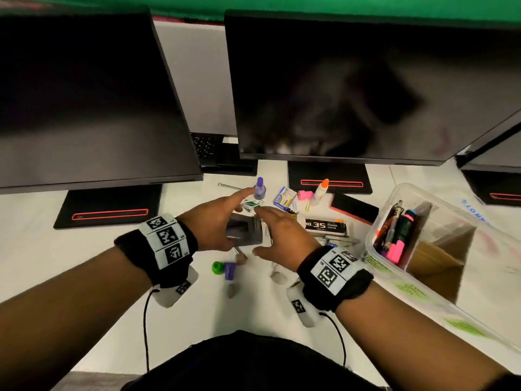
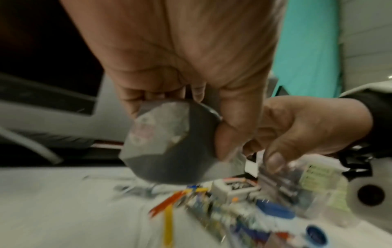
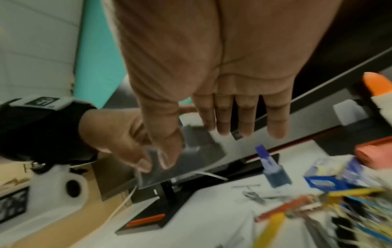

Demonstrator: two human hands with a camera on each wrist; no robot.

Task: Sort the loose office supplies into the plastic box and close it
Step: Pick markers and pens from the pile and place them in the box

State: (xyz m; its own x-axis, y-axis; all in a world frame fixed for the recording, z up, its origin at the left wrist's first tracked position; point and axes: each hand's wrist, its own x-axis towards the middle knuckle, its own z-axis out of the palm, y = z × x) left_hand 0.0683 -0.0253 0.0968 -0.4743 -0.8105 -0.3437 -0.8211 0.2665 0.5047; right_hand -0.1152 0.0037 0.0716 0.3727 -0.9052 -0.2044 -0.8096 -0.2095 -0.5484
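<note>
My left hand (image 1: 239, 218) grips a small grey box (image 1: 244, 231) above the middle of the desk, thumb and fingers round it and the index finger stretched forward. My right hand (image 1: 260, 231) reaches in from the right with straight fingers; its thumb touches a clear grey flap of the grey box (image 3: 197, 161). In the left wrist view the grey box (image 2: 169, 147) is blurred. A clear plastic box (image 1: 372, 230) stands open at the right with pens and highlighters (image 1: 397, 235) in it. I see no lid.
Loose on the white desk lie a purple bottle (image 1: 259, 189), a blue staples box (image 1: 284, 197), a glue bottle (image 1: 321, 190), a black and red block (image 1: 353, 208), a No. 35 staples box (image 1: 325, 225) and paper clips. Monitors (image 1: 338, 86) stand close behind.
</note>
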